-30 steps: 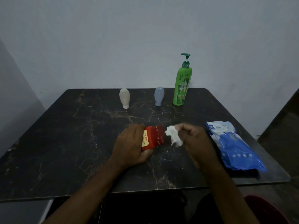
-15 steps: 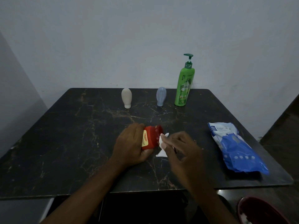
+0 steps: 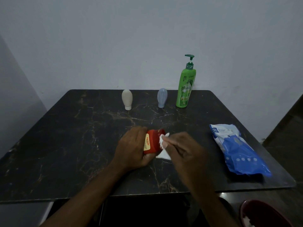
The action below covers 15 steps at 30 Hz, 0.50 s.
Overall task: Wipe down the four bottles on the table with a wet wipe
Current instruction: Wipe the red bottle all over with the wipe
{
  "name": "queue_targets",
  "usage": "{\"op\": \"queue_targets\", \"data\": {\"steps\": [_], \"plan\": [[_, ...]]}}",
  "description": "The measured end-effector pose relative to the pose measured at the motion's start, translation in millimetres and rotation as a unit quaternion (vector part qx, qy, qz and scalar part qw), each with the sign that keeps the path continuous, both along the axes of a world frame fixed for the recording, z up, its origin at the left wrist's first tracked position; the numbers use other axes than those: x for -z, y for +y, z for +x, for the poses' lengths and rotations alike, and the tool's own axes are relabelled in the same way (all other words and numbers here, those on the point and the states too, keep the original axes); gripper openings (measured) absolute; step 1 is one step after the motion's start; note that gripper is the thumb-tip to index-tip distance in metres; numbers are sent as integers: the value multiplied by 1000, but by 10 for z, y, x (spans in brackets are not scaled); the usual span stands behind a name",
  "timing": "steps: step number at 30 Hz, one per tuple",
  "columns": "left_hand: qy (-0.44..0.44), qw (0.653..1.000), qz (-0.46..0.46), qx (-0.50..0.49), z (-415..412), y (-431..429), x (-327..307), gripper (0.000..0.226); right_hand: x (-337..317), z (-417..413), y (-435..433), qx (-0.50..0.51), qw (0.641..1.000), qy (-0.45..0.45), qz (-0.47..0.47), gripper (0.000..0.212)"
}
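Note:
A red bottle (image 3: pixel 153 141) with a yellow label lies on its side in my left hand (image 3: pixel 132 148), just above the dark marble table (image 3: pixel 65 145). My right hand (image 3: pixel 182 149) presses a white wet wipe (image 3: pixel 162 145) against the bottle's right end. At the back of the table stand a cream bottle (image 3: pixel 127 99), a pale blue bottle (image 3: pixel 162 97) and a tall green pump bottle (image 3: pixel 186 86), all upright and apart from my hands.
A blue and white wet wipe pack (image 3: pixel 237 149) lies on the table's right side. A dark red bin (image 3: pixel 264 213) sits on the floor at the lower right. A grey wall rises right behind the table.
My right hand has brought the wipe from beside the red bottle onto its right end and now lies lower over it. My left hand holds the bottle in the same place.

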State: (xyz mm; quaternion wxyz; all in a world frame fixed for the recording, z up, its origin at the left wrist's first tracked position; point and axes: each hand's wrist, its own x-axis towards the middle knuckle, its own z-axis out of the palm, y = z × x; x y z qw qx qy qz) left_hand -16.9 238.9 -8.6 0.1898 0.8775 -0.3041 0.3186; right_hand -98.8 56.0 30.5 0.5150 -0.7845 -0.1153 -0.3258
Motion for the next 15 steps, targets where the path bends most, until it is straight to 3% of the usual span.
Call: {"op": "queue_targets", "data": {"steps": [6, 11, 15], "plan": [[22, 1000, 2, -2, 11, -6, 13, 72, 85, -42, 14, -28, 998, -5, 48, 12], [11, 1000, 6, 5, 9, -5, 6, 70, -41, 284, -45, 8, 999, 25, -38, 17], [13, 1000, 1, 3, 7, 4, 3, 71, -72, 290, -37, 44, 998, 20, -43, 19]]}}
